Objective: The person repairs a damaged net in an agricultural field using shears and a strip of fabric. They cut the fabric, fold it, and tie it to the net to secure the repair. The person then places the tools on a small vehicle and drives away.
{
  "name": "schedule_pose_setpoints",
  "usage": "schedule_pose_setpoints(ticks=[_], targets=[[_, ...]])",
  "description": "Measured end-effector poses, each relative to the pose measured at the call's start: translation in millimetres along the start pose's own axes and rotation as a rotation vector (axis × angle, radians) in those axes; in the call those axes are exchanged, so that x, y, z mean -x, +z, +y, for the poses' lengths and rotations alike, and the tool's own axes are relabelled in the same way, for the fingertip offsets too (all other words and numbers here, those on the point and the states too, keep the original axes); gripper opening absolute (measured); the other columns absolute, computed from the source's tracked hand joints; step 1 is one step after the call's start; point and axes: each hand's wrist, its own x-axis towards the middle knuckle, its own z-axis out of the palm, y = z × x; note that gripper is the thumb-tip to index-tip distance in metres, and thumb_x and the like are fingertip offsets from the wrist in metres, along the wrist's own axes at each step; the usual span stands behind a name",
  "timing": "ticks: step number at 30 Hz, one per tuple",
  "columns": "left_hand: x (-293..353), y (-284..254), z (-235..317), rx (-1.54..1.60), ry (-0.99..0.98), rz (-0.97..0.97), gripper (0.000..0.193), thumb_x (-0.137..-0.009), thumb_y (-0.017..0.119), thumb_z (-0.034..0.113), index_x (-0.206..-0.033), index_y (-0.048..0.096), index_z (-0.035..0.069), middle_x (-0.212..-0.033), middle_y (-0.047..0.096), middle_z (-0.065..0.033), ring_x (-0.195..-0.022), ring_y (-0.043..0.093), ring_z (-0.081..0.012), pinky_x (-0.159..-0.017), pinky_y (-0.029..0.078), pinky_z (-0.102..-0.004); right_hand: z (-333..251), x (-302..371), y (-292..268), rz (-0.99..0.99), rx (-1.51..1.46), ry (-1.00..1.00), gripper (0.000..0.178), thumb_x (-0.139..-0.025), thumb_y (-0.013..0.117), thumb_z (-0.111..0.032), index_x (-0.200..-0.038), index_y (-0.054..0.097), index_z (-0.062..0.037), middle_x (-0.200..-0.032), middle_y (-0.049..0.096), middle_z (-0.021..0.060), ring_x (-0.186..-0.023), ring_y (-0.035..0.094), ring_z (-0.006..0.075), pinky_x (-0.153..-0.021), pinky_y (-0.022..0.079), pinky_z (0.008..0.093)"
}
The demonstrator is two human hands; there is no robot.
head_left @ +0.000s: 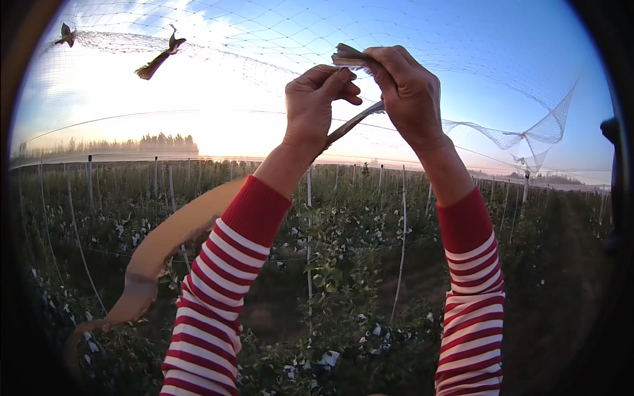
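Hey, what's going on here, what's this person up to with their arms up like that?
A person in red and white striped sleeves stands in an orchard with both arms raised to the overhead netting. The right hand pinches a tan strip at the net, and the left hand grips it just below. The strip's long tail hangs down past the left sleeve. Similar ties already sit on the net at upper left, above rows of small trees and support poles.
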Motion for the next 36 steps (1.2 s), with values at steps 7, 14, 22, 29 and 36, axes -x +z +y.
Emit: schedule_pose_setpoints(ticks=[7,14,22,29,36], targets=[[5,-28,-13,0.166,-0.035,-0.104,0.017,-0.093,0.061,0.015,-0.097,0.064,-0.001,-0.075,0.066,-0.0076,-0.068,0.065,-0.017,-0.07,0.056,-0.0305,3,20,20,-0.103,0.122,-0.148,0.014,-0.082,0.065,-0.005,-0.092,0.06,-0.0132,-0.079,0.056,-0.0002,-0.055,0.058,0.02,-0.044,0.045,0.0317],[2,-37,-23,0.143,-0.004,-0.047,0.018,-0.095,0.059,0.015,-0.096,0.064,-0.001,-0.076,0.064,-0.0071,-0.068,0.063,-0.0155,-0.069,0.055,-0.0296,5,26,23,-0.218,0.149,-0.221,0.017,-0.079,0.066,-0.006,-0.094,0.062,-0.0132,-0.082,0.055,-0.0023,-0.064,0.059,0.015,-0.046,0.048,0.0279],[2,-43,-19,-0.099,0.065,-0.111,0.016,-0.093,0.062,0.017,-0.093,0.066,0.001,-0.081,0.065,-0.0054,-0.074,0.062,-0.0154,-0.073,0.054,-0.0297,6,23,24,-0.201,0.407,-0.346,0.018,-0.074,0.067,-0.008,-0.09,0.06,-0.0105,-0.085,0.054,-0.0011,-0.077,0.06,0.0129,-0.051,0.052,0.0263],[3,-65,-1,-1.553,0.688,-0.364,0.021,-0.078,0.072,0.012,-0.098,0.066,0.01,-0.108,0.058,-0.0027,-0.103,0.054,-0.0176,-0.096,0.04,-0.0355,9,23,26,-0.169,0.427,-0.344,0.012,-0.076,0.068,-0.011,-0.088,0.064,-0.0095,-0.087,0.054,-0.0006,-0.08,0.062,0.0123,-0.053,0.053,0.0252],[-8,-64,8,-2.121,0.698,-0.595,0.012,-0.08,0.067,0.011,-0.092,0.067,0.011,-0.096,0.062,-0.0023,-0.095,0.059,-0.0173,-0.09,0.044,-0.0365,10,29,22,-0.263,0.287,-0.206,0.023,-0.08,0.065,-0.002,-0.101,0.065,-0.011,-0.086,0.053,0.0011,-0.069,0.061,0.0171,-0.053,0.051,0.0297]])
